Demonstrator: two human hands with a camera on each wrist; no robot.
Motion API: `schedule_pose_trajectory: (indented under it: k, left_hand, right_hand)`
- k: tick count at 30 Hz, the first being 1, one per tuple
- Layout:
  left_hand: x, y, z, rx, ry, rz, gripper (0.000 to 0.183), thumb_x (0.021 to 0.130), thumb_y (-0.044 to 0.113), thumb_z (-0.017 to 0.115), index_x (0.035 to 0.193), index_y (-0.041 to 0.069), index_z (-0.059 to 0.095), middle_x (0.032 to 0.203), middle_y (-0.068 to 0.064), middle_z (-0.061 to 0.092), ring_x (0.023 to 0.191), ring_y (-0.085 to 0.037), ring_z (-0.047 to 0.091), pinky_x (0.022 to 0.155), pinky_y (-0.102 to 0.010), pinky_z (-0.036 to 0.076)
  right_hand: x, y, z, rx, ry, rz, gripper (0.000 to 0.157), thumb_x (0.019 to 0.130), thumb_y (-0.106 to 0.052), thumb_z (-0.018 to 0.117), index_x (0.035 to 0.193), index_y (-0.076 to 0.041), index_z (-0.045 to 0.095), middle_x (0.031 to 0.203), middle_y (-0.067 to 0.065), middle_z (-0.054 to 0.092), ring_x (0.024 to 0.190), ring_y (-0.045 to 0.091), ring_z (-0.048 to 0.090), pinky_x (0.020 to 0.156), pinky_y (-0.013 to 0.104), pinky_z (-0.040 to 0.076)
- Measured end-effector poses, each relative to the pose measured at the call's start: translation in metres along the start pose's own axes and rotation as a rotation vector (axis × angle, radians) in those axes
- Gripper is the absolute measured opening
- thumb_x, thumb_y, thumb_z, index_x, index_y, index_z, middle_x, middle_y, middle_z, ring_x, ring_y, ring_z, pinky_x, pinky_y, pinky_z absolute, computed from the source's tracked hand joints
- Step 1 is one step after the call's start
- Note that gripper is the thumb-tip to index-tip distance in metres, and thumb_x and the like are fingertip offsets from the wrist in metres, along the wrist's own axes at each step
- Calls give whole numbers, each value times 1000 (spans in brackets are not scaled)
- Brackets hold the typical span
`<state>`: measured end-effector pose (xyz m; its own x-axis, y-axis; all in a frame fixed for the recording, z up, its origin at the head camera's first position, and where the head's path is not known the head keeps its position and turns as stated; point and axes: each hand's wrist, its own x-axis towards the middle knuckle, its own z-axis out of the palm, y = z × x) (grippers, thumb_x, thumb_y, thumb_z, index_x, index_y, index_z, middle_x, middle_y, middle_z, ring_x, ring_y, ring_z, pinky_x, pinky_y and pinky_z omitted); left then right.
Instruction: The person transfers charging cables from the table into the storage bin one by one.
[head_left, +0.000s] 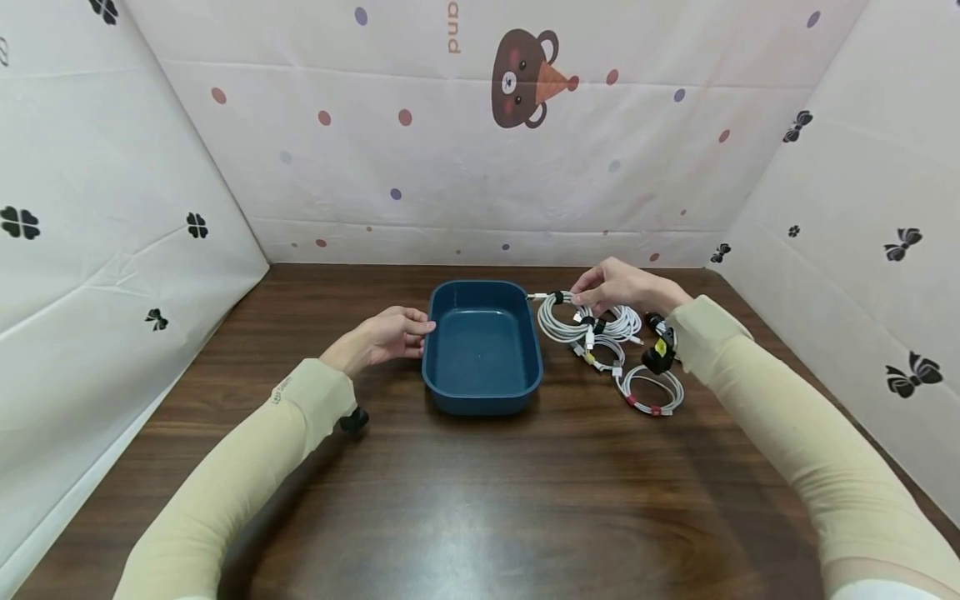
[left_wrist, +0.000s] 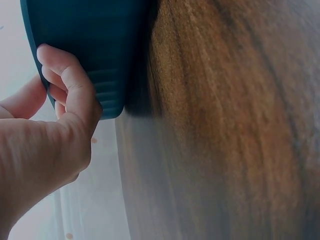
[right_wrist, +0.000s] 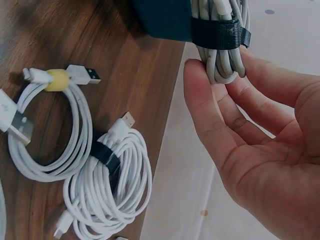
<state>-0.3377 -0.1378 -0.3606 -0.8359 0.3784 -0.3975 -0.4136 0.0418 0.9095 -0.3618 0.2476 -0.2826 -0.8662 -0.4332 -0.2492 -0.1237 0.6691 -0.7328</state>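
Note:
A blue rectangular bin (head_left: 480,350) stands on the wooden table, its inside bare. My left hand (head_left: 397,333) pinches the bin's left rim; in the left wrist view the thumb lies over the rim and the curled fingers sit against the outer wall. To the bin's right, my right hand (head_left: 618,283) pinches a coiled white cable (right_wrist: 220,65) bound with a black strap. That coil hangs above the other cables, near the bin's right wall. Below it lie a cable coil with a yellow band (right_wrist: 85,120) and a thicker coil with a black strap (right_wrist: 142,175).
Nearer the front lies a white cable coil with red ties (head_left: 678,392). Dark wooden tabletop (head_left: 480,500) extends in front of the bin. A patterned white sheet (head_left: 450,167) rises behind the table and along both sides.

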Motion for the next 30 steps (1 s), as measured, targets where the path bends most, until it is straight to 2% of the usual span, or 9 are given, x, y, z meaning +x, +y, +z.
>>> schedule_pose_trajectory:
  k: [5, 10, 18, 30]
  left_hand:
    - [-1, 0, 0, 4, 0, 3, 10, 99, 11, 53, 103, 7, 45, 82, -4, 55, 71, -17, 53, 70, -31, 52]
    - [-1, 1, 0, 5, -1, 5, 10, 99, 11, 54, 103, 8, 45, 82, -3, 55, 71, -17, 53, 71, -31, 51]
    - [-1, 1, 0, 9, 5, 12, 11, 99, 10, 53, 104, 7, 44, 82, -3, 54, 71, -17, 52, 71, -31, 51]
    - [-1, 1, 0, 6, -2, 9, 11, 99, 11, 53, 104, 8, 45, 85, -5, 54, 70, -16, 53, 70, -31, 52]
  right_hand:
    - [5, -8, 1, 35, 9, -9, 33, 93, -10, 64, 117, 12, 59, 83, 1, 66, 66, 10, 58, 69, 28, 55]
    - [9, -13, 1, 18, 13, -9, 34, 93, -13, 64, 118, 9, 60, 86, 1, 68, 67, 10, 59, 69, 26, 55]
    - [17, -23, 4, 3, 13, -4, 34, 93, -14, 65, 118, 8, 61, 86, 3, 68, 67, 11, 60, 71, 29, 56]
    - [28, -32, 12, 77, 15, -1, 34, 93, -10, 63, 119, 11, 58, 78, 1, 64, 62, 12, 60, 67, 29, 55]
